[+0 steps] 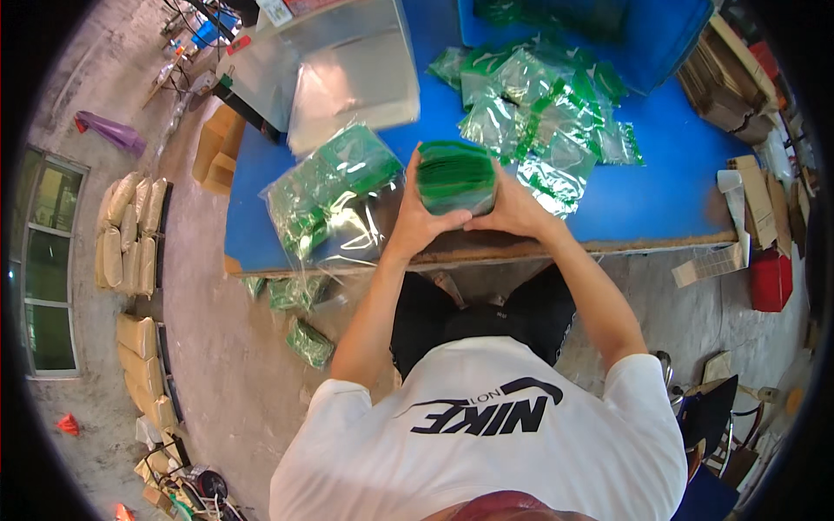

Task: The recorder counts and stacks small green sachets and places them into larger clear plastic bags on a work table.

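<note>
Between my two hands, at the table's near edge, is a thick stack of green plastic packets (456, 178). My left hand (417, 217) presses on the stack's left side, fingers wrapped round it. On the other side my right hand (514, 207) grips it likewise, and both thumbs meet at the near face. Left of the stack lies a large clear plastic bag (334, 195) with green packets inside, partly over the table edge. Beyond my right hand spreads a loose heap of clear and green packets (539, 104).
A blue table (643, 204) carries a clear plastic bin (347, 78) at the far left and a blue bin (599, 43) at the back. Green bundles (308, 341) lie on the floor to the left. Folded cardboard (725, 78) stands at the right.
</note>
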